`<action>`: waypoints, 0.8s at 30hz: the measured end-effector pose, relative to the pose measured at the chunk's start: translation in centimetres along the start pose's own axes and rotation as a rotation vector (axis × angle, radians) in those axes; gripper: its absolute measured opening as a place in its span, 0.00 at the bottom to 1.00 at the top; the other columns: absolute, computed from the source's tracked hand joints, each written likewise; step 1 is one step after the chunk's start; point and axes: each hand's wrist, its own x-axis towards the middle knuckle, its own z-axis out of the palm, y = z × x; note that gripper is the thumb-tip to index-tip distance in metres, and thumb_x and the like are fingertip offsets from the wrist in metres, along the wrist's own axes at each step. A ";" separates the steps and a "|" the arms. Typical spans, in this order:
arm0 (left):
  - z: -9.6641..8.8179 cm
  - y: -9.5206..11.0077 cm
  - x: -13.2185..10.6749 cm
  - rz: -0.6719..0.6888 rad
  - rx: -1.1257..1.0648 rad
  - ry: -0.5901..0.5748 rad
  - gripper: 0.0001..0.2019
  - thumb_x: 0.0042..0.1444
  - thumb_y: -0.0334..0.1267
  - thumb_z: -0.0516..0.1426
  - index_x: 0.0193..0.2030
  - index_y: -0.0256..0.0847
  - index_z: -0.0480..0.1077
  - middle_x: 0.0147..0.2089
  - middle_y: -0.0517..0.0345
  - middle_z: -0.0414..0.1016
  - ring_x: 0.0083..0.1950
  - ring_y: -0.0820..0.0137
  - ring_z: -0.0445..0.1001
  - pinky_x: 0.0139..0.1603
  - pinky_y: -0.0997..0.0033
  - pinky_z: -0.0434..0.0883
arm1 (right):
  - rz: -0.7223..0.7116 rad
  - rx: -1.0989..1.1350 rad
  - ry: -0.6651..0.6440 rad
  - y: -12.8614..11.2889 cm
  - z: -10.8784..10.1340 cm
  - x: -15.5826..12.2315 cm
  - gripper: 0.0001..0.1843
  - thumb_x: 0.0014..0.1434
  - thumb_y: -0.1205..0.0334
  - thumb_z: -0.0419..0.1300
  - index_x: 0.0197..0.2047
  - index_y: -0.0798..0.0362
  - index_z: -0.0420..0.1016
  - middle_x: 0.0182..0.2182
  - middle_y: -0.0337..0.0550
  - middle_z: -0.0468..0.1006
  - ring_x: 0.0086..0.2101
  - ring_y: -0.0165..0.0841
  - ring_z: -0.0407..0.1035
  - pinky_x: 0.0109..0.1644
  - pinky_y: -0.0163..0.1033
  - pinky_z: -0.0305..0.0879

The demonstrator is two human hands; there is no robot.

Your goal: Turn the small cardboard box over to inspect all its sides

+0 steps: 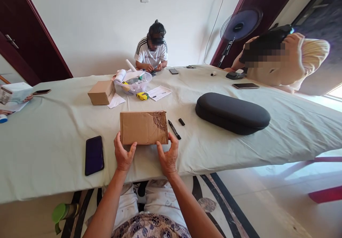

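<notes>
A flat cardboard box (143, 127) with a dark scribble at its right end lies on the pale cloth-covered table (53, 138) in front of me. My left hand (123, 155) grips its near left corner, thumb on top. My right hand (168, 156) holds the near right corner the same way. A black marker (174, 129) and its cap (181, 122) lie just right of the box. A dark phone (94, 155) rests face up to the left of my left hand.
A black oval case (232, 113) sits to the right. Further back are a smaller cardboard box (101, 92), a clear bowl (133, 83), a yellow tape measure (142, 96) and papers (160, 92). One person (151, 52) sits at the far side, another (283, 61) at the right.
</notes>
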 end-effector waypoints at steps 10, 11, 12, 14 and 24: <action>0.7 0.4 -0.2 0.006 0.106 -0.044 0.58 0.42 0.68 0.65 0.70 0.29 0.50 0.63 0.27 0.63 0.65 0.41 0.66 0.65 0.39 0.65 | -0.070 -0.187 -0.047 -0.2 0.9 -0.5 0.51 0.50 0.35 0.68 0.69 0.48 0.56 0.52 0.56 0.68 0.52 0.51 0.65 0.56 0.65 0.64; 0.7 0.5 -0.2 0.001 0.109 -0.044 0.58 0.42 0.68 0.65 0.71 0.30 0.50 0.63 0.27 0.64 0.66 0.42 0.66 0.65 0.39 0.65 | -0.059 -0.171 -0.045 -0.1 0.9 -0.5 0.50 0.51 0.36 0.68 0.69 0.48 0.57 0.52 0.56 0.68 0.53 0.51 0.65 0.57 0.65 0.64; 0.7 0.5 -0.2 -0.006 0.106 -0.042 0.58 0.43 0.67 0.65 0.71 0.31 0.50 0.63 0.27 0.64 0.66 0.42 0.66 0.65 0.40 0.65 | -0.051 -0.146 -0.041 0.0 0.9 -0.5 0.48 0.52 0.37 0.68 0.68 0.48 0.58 0.52 0.55 0.68 0.53 0.50 0.65 0.58 0.64 0.65; 0.6 0.5 -0.2 -0.021 0.082 -0.032 0.56 0.43 0.67 0.65 0.70 0.33 0.52 0.63 0.29 0.65 0.66 0.44 0.66 0.66 0.42 0.65 | -0.040 -0.077 -0.031 0.2 0.9 -0.5 0.44 0.54 0.41 0.68 0.68 0.47 0.59 0.53 0.54 0.69 0.54 0.48 0.66 0.58 0.61 0.66; -0.3 -0.7 0.3 -0.250 -0.168 0.158 0.28 0.61 0.57 0.57 0.60 0.39 0.65 0.54 0.42 0.75 0.51 0.61 0.78 0.55 0.59 0.73 | 0.144 0.212 0.003 0.5 -0.2 0.3 0.12 0.68 0.55 0.54 0.48 0.50 0.75 0.41 0.45 0.80 0.42 0.35 0.75 0.48 0.46 0.75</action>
